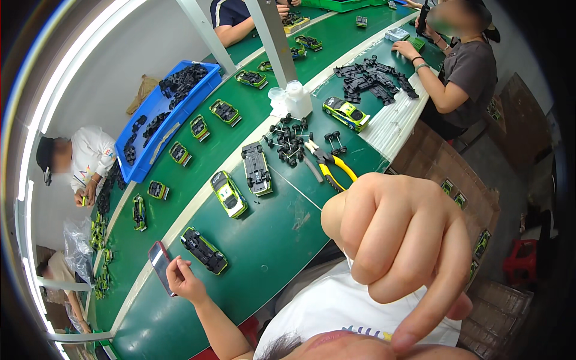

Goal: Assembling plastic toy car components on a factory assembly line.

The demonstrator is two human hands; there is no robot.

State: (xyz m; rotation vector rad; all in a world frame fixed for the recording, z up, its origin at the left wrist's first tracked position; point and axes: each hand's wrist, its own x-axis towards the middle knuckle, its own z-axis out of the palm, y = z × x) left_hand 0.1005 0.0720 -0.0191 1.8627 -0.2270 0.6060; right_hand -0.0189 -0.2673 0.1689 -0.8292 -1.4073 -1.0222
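My left hand (186, 280) is raised at the near left, loosely bent with fingertips apart and no object seen in it. It overlaps the edge of a red-edged phone (160, 266); whether they touch I cannot tell. Beside it an upturned toy car (204, 251) shows its black underside. My right hand (402, 234) looms close in front of me, fingers curled into a fist with one finger stretched downward. Nothing sticks out of it. Beyond it lie yellow-and-black pliers (329, 165), a green toy car (228, 194) and another upturned car (257, 168).
Wheel axles (290, 139) are piled mid-table near white plastic bottles (295, 99). Black chassis parts (375, 78) lie farther right, by a green car (346, 113). A blue bin (171, 114) and car bodies (225, 112) occupy the far strip. Co-workers sit around the bench.
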